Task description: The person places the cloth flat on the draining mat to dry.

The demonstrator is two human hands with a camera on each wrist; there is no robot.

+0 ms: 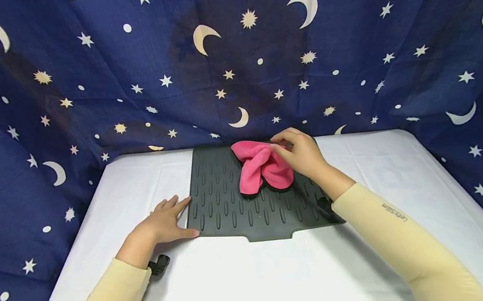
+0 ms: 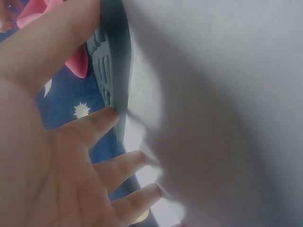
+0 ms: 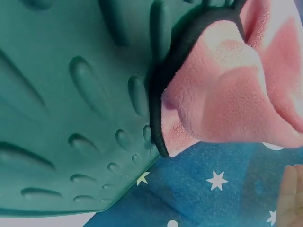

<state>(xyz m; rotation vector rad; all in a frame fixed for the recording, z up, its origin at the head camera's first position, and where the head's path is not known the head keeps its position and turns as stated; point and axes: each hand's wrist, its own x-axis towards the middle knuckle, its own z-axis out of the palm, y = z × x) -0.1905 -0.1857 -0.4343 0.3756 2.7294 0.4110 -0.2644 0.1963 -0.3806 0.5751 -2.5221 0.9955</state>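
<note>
A pink fleece cloth (image 1: 255, 165) with a dark edging lies bunched and twisted on a dark ribbed rubber mat (image 1: 229, 225). My right hand (image 1: 300, 154) pinches the cloth's upper right part between thumb and fingers; the fingertips are partly hidden there. In the right wrist view the cloth (image 3: 222, 94) stands in folds above the mat (image 3: 52, 118). My left hand (image 1: 165, 224) rests with spread fingers at the mat's left edge, thumb at the near left corner. Seen from the left wrist, the left hand (image 2: 66, 137) touches the mat's side (image 2: 120, 71) with straight fingers.
The mat lies on a table with a white cover (image 1: 253, 289). A dark blue curtain (image 1: 229, 69) with moons and stars hangs behind the table and along both sides. A small black device (image 1: 159, 264) sits at the left wrist.
</note>
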